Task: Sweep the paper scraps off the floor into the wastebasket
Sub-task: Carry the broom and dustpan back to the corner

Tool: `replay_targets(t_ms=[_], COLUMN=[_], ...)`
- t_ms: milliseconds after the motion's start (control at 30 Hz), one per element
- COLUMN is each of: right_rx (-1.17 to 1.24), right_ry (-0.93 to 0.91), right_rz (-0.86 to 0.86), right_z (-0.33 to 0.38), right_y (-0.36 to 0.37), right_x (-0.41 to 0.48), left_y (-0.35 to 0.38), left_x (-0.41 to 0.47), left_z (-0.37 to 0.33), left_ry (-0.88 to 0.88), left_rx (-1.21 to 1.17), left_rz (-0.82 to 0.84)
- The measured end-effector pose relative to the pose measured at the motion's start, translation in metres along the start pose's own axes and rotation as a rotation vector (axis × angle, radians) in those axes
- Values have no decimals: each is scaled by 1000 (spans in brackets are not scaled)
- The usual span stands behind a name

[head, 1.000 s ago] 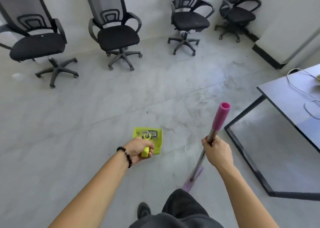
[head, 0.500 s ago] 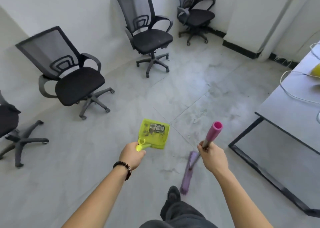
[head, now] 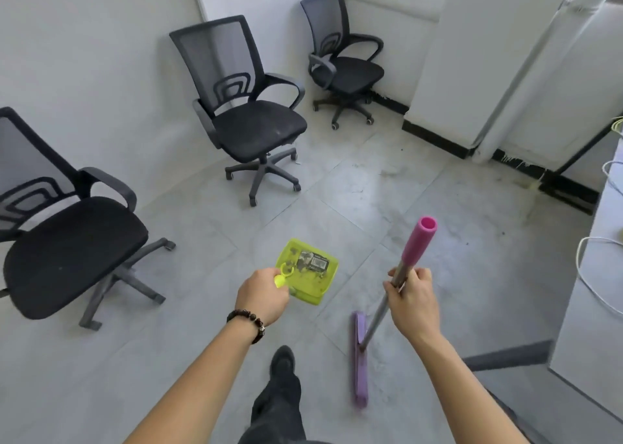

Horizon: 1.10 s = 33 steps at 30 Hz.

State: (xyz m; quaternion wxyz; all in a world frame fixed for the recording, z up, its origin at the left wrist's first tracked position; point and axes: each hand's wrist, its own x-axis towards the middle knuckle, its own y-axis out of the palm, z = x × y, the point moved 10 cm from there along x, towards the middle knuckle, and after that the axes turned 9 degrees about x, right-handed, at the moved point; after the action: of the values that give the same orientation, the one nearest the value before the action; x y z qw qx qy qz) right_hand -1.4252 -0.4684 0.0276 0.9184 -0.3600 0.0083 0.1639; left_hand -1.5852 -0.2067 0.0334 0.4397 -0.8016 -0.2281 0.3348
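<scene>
My left hand (head: 262,297) grips the handle of a lime-green dustpan (head: 308,276), held level above the floor in front of me. Dark bits of dirt and a printed scrap (head: 314,262) lie in its pan. My right hand (head: 412,298) grips the metal shaft of a broom (head: 387,308) just below its pink end grip (head: 419,241). The purple broom head (head: 359,359) hangs near the floor by my right foot. No wastebasket is in view.
Three black mesh office chairs stand along the wall: one at left (head: 67,241), one in the middle (head: 249,116), one in the corner (head: 344,66). A white-topped table (head: 586,325) with cables is at right. Grey tiled floor (head: 371,190) lies ahead, stained near the black baseboard (head: 438,140).
The view has swung to the right, so the chairs slid left and closer. Both hands keep their holds; the broom head has turned lengthwise beside my foot.
</scene>
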Motion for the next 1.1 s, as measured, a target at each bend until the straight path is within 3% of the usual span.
replay_targets(t_ms=[300,567,733,967,1100], right_rx=[22,161,201,110,71], right_ry=[168,241,325,209,220], right_rz=[-296,-528,-524,-478,-513], right_z=[54,38,11,59,55], right_y=[-40,-88,-100,-149,-174], right_x=[189,348,488,672,765], left_y=[-68,-41,-29,-80,-74], left_x=[260,431,532,642,714], left_z=[-147,-323,-410,-523,-585], left_ry=[194,383,374,393,393], left_rx=[34,148,184,87,3], left_rz=[143,238,249,220,232])
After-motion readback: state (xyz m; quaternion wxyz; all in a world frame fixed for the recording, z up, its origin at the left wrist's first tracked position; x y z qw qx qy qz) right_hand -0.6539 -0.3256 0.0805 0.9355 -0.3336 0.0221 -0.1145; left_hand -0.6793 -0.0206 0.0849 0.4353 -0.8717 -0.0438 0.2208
